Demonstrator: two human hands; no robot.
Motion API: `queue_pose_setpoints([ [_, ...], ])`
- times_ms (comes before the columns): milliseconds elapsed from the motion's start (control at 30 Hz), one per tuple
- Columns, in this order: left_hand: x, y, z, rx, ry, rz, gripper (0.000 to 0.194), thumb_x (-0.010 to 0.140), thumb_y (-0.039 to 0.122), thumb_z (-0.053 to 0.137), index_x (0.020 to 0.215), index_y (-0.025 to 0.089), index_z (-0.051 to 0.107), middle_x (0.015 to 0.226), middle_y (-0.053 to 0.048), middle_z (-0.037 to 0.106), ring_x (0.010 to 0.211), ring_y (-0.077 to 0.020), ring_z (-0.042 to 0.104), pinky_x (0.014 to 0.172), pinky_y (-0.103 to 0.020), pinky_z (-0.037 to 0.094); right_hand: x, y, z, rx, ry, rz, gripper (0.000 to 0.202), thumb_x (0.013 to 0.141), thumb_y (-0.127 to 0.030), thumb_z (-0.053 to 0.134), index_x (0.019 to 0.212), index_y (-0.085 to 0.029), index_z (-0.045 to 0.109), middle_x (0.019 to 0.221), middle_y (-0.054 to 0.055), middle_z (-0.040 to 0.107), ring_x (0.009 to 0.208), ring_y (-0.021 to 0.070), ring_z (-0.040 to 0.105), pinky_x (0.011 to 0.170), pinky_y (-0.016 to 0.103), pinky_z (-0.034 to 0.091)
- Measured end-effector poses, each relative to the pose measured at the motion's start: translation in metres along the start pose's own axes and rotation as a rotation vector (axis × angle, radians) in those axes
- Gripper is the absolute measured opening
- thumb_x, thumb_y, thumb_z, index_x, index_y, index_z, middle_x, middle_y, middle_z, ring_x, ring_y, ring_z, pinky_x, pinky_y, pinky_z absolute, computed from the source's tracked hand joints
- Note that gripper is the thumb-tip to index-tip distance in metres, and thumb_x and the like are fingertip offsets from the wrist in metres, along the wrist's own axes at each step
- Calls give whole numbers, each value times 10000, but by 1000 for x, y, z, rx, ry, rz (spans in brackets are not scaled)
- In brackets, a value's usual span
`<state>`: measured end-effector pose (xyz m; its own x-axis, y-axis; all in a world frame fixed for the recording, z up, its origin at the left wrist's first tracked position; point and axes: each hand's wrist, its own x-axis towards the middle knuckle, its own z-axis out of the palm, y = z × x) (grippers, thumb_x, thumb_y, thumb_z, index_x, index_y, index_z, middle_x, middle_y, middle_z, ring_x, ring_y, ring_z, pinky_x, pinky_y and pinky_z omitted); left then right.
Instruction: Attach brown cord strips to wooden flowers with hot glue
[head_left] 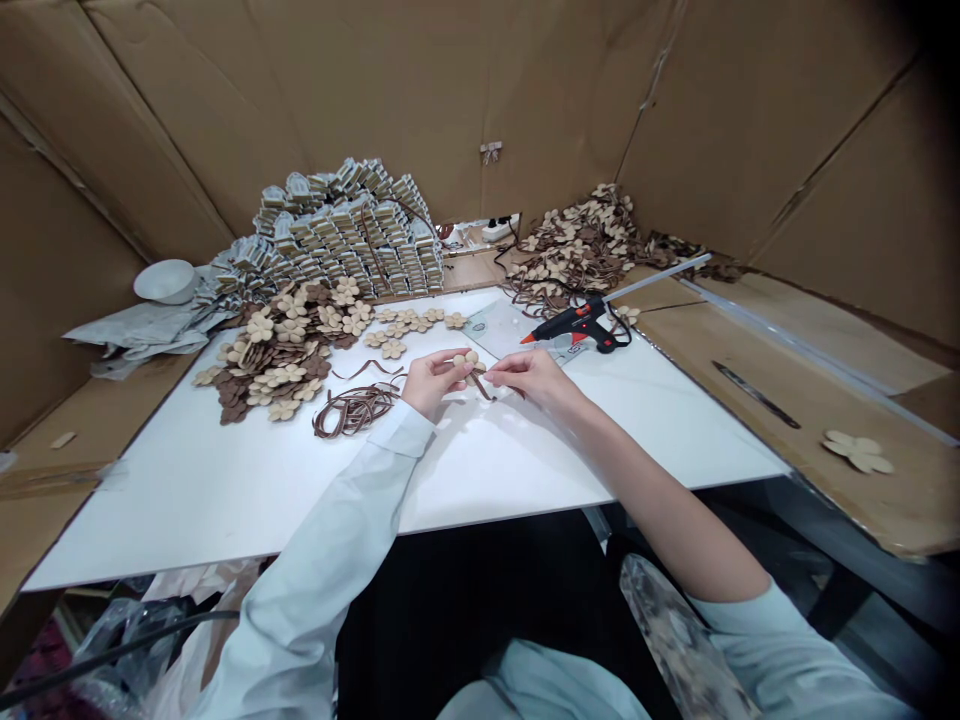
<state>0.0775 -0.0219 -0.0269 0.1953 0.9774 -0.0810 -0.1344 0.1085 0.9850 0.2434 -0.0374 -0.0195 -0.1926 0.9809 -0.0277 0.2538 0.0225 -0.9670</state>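
My left hand (431,382) is closed on a small beige flower (468,359), gripping it between thumb and fingers above the white board. From the flower a short brown strip (481,385) hangs down. Just to its right, the fingertips of my right hand (538,376) are pinched together on the brown strip, as far as I can see. A loose bundle of brown strips (356,408) lies left of my hands. Beyond it is a heap of beige and brown flowers (281,350), with several more beige flowers (409,321) spread beside it.
A black glue gun (574,322) with an orange tip rests on a plastic bag behind my right hand. Stacked wrapped pieces (360,240) and a white bowl (166,282) stand at back left. Flowers with strips (585,245) pile up at back right. Cardboard walls (375,90) enclose the table.
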Motion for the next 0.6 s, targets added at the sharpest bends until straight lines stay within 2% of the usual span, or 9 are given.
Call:
queue_pose_setpoints([
  [600,1,-1,0,-18,-3,0,490,442,308,761,876,115,640,726,-57,662,562,-85,545,576,-232,432,2,7,-2,-22,-19,-17,310,590,-400,624,677,-103,634,429,-41,436,405,49,318,408,218,212],
])
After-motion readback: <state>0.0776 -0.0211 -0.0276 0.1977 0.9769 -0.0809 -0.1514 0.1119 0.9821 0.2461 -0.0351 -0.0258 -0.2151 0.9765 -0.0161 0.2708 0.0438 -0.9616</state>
